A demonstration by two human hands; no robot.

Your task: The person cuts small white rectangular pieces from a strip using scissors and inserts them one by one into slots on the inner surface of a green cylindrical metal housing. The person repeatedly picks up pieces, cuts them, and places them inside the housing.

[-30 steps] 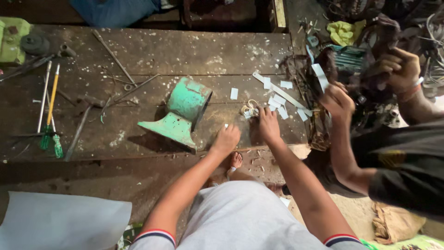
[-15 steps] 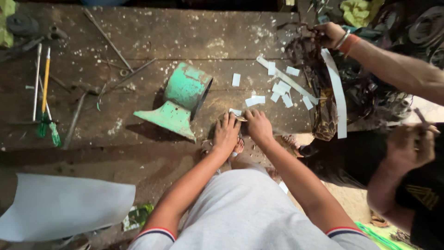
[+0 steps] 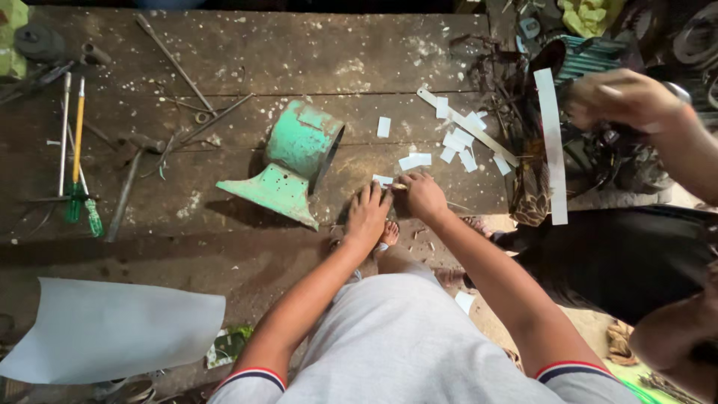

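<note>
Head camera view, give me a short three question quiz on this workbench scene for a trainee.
1. True or false: the green metal housing lies on its side on the wooden bench.
2. Multiple choice: the left hand and right hand meet at (A) a small white paper strip at the bench edge, (B) the green-handled screwdrivers, (C) the large white sheet.
3. Fill in: another person's hand at the upper right is beside a long white ____.

Key
1. True.
2. A; both hands pinch at it, though the grip itself is too small to make out.
3. strip.
</note>
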